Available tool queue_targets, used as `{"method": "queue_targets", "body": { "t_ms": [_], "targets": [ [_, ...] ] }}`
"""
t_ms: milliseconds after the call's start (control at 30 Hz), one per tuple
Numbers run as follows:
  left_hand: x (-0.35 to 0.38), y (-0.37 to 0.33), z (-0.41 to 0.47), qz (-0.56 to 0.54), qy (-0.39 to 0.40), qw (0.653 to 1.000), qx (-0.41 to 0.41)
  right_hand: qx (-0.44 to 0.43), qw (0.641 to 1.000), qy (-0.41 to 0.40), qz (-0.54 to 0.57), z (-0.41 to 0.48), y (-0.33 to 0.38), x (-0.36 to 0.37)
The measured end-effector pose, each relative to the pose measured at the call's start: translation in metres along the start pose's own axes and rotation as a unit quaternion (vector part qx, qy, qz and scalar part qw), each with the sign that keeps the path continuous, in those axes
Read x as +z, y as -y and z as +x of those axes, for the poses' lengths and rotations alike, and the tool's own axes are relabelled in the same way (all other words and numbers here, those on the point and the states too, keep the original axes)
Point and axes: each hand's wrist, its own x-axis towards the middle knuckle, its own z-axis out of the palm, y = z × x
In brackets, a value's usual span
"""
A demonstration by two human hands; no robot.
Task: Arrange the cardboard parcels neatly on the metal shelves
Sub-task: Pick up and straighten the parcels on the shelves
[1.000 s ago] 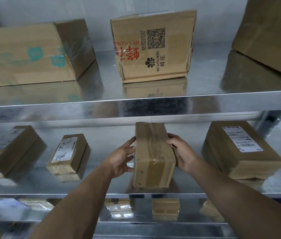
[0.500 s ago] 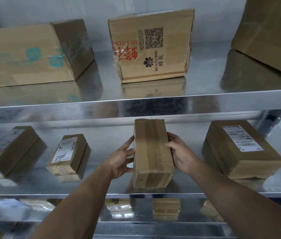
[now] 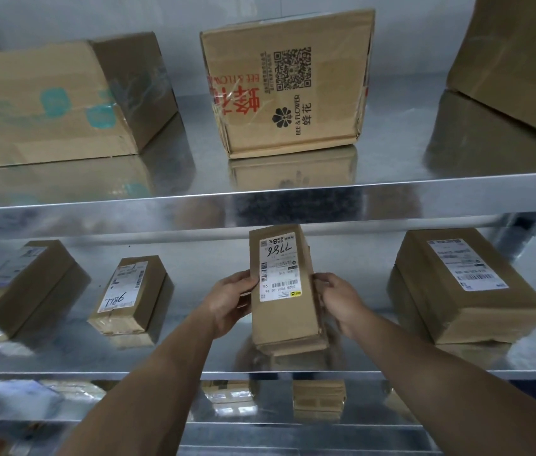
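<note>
The left hand (image 3: 228,302) and right hand (image 3: 340,301) gripped the labelled parcel (image 3: 284,311) by its long sides, fingers (image 3: 246,280) curled round the edges, above the middle shelf (image 3: 62,357). Below the fingers its near end sat close to the shelf's front lip; a slackened grip could tip it off.

A narrow brown cardboard parcel (image 3: 284,291) stands tilted at the centre of the frame over the shiny middle metal shelf (image 3: 194,366). Its white label, handwritten in black, faces the camera. The left hand (image 3: 230,301) and right hand (image 3: 339,297) grip its long sides.

On the same shelf lie a small labelled parcel (image 3: 128,294) at centre left, a longer parcel (image 3: 23,287) at the left edge and a broad labelled parcel (image 3: 467,287) at right.

The upper metal shelf (image 3: 293,199) carries a flat teal-marked carton (image 3: 46,103), a printed carton (image 3: 288,87) and a plain large carton (image 3: 523,60).
</note>
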Motion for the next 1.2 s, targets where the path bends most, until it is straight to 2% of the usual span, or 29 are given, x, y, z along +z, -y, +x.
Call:
{"method": "queue_targets", "body": {
  "t_ms": [100,233,333,433,700,1200],
  "targets": [
    [0.0,-0.003,0.001,0.016,0.004,1.0,-0.009,0.026,0.999,0.018,-0.025,-0.001,0.003,0.002],
    [0.003,-0.004,0.005,0.029,0.002,0.999,-0.017,0.075,0.996,0.046,0.025,0.001,0.005,0.001],
    [0.005,-0.002,0.008,0.033,-0.001,0.999,-0.026,0.078,0.992,0.084,0.05,-0.002,0.008,0.002],
    [0.005,0.0,0.012,0.05,-0.008,0.998,-0.037,0.073,0.991,0.109,0.021,-0.003,0.01,0.002],
    [0.008,0.001,0.02,0.085,-0.009,0.995,-0.051,0.047,0.988,0.119,-0.091,0.007,0.02,0.004],
    [0.017,-0.002,0.028,0.122,-0.03,0.991,-0.052,0.065,0.986,0.101,-0.113,0.014,0.03,0.017]
  ]
}}
